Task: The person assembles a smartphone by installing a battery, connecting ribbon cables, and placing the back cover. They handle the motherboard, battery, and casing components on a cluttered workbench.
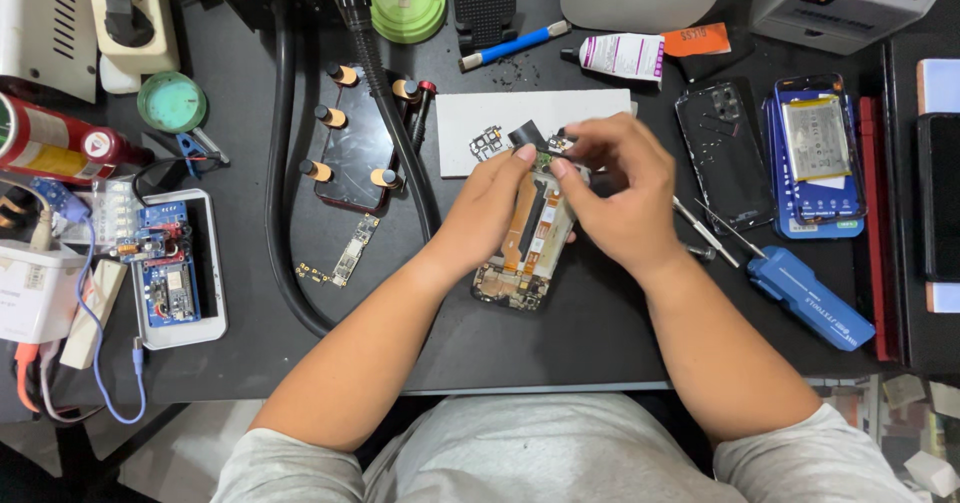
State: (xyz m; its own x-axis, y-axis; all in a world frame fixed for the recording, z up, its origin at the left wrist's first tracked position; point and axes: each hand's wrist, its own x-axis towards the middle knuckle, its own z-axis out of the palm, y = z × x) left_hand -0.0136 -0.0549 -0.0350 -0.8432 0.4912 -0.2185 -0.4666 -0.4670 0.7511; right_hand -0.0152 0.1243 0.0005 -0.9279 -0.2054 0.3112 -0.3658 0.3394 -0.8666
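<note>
A: How do the hands sit?

B: Both forearms come up from the bottom edge and meet over the middle of the black mat. The left hand lies palm down across the opened phone, thumb and forefinger stretched up toward its top end. The right hand arches over from the other side, fingers curled, thumb and forefinger tips meeting the left ones.

A: Gripping anything?

B: Both pinch the same small circuit piece, greenish with a dark part, right at the phone's upper end. Each hand is closed on it by the fingertips only.

A: And the phone itself?

B: It lies flat on the mat, back off, innards showing: an orange flex ribbon runs along it and a board shows at its lower end. Its long axis runs nearly away from the person, tilted a little, the top end leaning right and touching the white slab.

A: What is close by?

B: A blue screwdriver just right of the right wrist, a loose narrow board left of the left forearm, and a blue phone frame with battery further right.
</note>
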